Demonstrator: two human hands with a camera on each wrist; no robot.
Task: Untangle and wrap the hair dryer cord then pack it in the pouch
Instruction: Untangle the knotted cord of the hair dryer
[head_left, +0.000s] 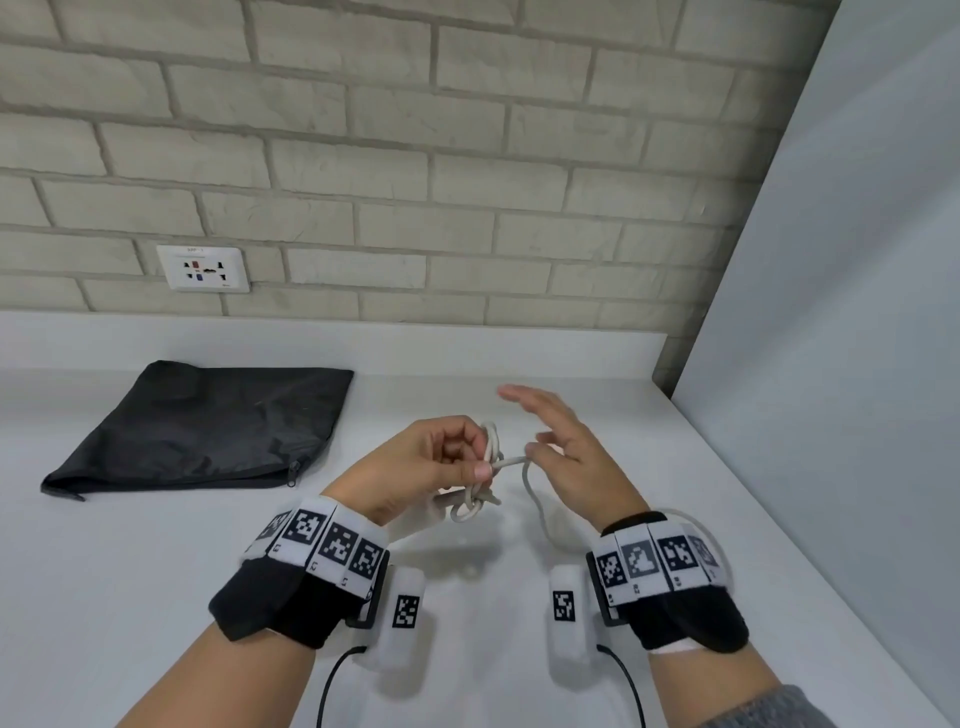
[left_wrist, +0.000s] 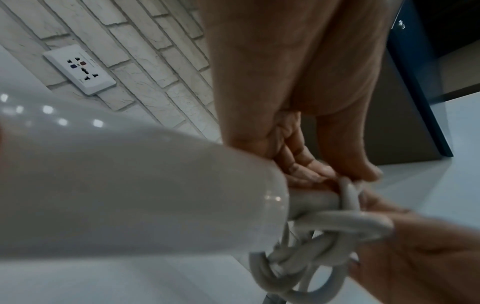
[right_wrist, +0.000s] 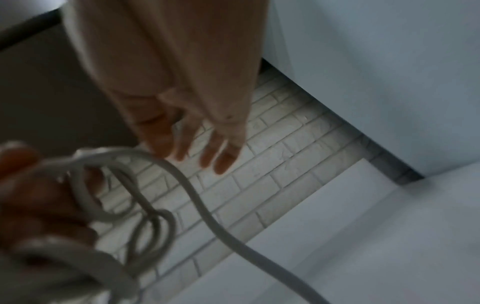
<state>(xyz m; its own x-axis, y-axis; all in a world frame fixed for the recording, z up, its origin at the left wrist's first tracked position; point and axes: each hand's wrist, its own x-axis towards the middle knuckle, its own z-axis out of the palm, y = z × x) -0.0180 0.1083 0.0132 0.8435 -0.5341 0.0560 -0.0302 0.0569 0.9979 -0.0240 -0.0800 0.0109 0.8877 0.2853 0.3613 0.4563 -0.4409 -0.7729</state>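
My left hand is held above the white counter, its fingers and thumb curled round a bundle of loops of the grey-white hair dryer cord. The left wrist view shows the glossy white hair dryer, with the cord looped and knotted round its narrow handle under my fingers. In the head view my hand hides most of the dryer. My right hand hovers just to the right with straight, spread fingers and its thumb beside the cord. The black zip pouch lies flat at the left.
A free length of cord hangs down and curves behind my right wrist. The brick wall carries a white socket. A white panel bounds the counter on the right.
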